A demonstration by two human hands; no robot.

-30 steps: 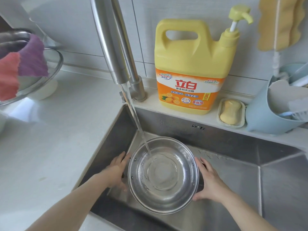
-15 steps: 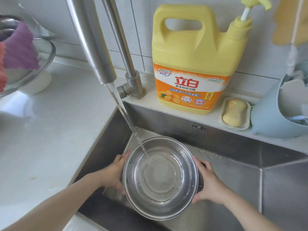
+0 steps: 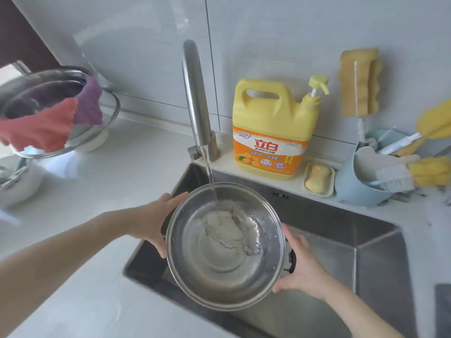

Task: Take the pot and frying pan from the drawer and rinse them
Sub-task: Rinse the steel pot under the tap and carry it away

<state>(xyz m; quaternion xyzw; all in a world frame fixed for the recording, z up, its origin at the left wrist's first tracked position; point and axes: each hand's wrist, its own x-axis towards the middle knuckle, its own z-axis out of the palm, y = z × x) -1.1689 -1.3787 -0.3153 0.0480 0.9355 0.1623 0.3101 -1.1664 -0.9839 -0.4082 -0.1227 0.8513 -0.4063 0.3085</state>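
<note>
Pot under the tap, both hands on its sides

Water from the tap [image 3: 196, 93] runs into the pot [image 3: 225, 245], which I hold tilted above the sink [image 3: 380, 252]. My left hand [image 3: 156, 220] grips the left wall with fingers curled round the rim side; my right hand [image 3: 301, 267] clamps the right side just by the small black handle. I judge the pot stiff and fairly light when empty, but wet steel is slippery and the pooled water shifts the weight, so the two side handles are the safest hold. I count one pot, one tap, one stream. No frying pan shows here. On the ledge stand one detergent jug [image 3: 271, 132] and one soap bar [image 3: 317, 178]; one bowl with cloths [image 3: 48, 113] sits left.
</note>
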